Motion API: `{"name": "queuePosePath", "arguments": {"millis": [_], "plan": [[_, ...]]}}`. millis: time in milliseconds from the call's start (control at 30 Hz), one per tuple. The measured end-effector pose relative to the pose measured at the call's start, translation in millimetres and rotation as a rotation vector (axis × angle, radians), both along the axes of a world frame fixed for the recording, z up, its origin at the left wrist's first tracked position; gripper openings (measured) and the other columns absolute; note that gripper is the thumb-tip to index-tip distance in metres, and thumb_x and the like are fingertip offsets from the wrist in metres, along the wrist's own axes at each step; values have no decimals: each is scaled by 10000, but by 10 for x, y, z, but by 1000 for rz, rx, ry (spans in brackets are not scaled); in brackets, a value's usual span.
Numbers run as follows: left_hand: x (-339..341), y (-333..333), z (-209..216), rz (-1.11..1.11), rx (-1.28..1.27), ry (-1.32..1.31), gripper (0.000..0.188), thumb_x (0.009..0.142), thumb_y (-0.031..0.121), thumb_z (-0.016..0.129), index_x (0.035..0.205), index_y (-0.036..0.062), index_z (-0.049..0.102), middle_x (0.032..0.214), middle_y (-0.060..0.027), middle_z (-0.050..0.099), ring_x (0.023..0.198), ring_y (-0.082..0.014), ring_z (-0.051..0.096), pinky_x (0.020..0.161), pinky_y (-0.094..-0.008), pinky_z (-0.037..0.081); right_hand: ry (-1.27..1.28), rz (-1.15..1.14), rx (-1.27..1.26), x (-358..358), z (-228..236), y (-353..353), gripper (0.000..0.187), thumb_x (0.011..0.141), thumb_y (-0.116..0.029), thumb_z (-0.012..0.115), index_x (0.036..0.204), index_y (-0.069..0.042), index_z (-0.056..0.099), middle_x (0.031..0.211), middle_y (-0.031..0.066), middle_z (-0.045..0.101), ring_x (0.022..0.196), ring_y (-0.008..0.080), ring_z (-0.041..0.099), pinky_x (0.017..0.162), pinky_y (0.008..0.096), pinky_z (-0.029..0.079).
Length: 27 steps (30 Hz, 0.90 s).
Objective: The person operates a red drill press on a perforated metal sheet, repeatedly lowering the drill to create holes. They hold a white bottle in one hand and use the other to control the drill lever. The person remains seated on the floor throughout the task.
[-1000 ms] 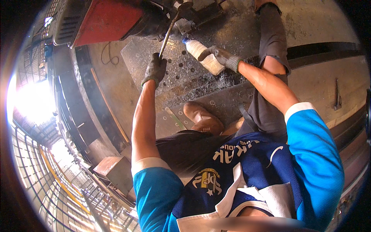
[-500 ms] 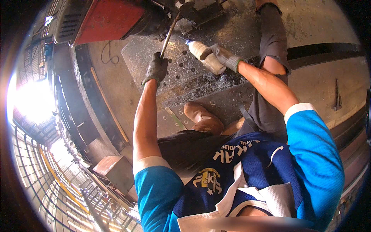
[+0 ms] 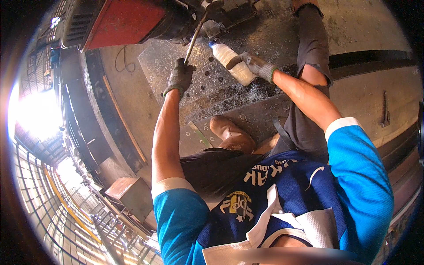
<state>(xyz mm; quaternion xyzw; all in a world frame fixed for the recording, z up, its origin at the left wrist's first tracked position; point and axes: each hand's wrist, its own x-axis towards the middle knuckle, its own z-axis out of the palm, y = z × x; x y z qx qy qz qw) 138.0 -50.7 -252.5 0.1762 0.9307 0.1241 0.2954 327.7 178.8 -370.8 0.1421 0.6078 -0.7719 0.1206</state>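
Note:
My left hand [image 3: 180, 77], in a grey work glove, is closed around the lower end of a metal lever [image 3: 195, 39] that reaches up to the drilling machine [image 3: 128, 22], a red and black body. In my gloved right hand [image 3: 257, 66] is a plastic bottle [image 3: 226, 54] of whitish liquid with a blue cap. It lies tilted, its cap toward the lever and the machine's dark lower part. Beneath both hands a steel plate [image 3: 165, 66] with several round holes is strewn with shiny metal shavings [image 3: 229, 95].
My brown boot [image 3: 232, 132] rests on the plate's near part. A dark metal block [image 3: 238, 15] sits at the top. A thin cable [image 3: 125, 62] and a long wooden strip [image 3: 123, 117] lie to the left; a metal box [image 3: 130, 194] stands lower left. At right lies a thin metal tool [image 3: 385, 108].
The thin stream at the bottle's tip, visible earlier, no longer shows. The bottle has shifted slightly up and left. My left hand remains on the lever, almost unmoved.

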Motion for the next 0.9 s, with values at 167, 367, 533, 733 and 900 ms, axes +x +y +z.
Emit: {"name": "queuePosePath", "arguments": {"millis": [167,367,533,733,900], "plan": [[-30,-17,-66,-56,-26,62,463,1009,346,575,1388,93,495,1251,-287,677,1176,-488,650,954,-540,509,0,18,87,-36,-21,-4,344,988,-183,500,1155,-112,792,1039,72,778,937,174,700,870,358,555],[-31,-63,-153,-79,50,134,411,985,332,618,1287,71,521,1060,-303,709,1022,-498,689,846,-550,520,-23,41,116,-56,-88,-7,347,1002,-214,500,1150,-97,791,1053,67,769,949,168,694,882,344,551],[-38,-66,-186,-69,35,131,401,985,329,636,1278,75,534,1080,-282,715,1040,-483,691,856,-539,525,-3,27,165,-49,-111,5,358,1009,-234,495,1143,-85,792,1069,64,766,970,164,689,907,332,542],[-30,-64,-203,-71,60,150,390,989,329,636,1270,76,541,1067,-274,717,1036,-486,689,858,-536,526,83,-58,168,-76,-252,-9,307,952,-231,561,1081,-133,822,975,57,776,860,176,701,825,344,552],[-42,-76,-223,-68,77,128,388,991,330,622,1273,75,543,1068,-281,714,1039,-503,680,863,-544,523,149,-18,137,-81,-392,18,387,999,-232,480,1131,-43,791,1109,75,774,1014,165,687,966,328,522]]}}
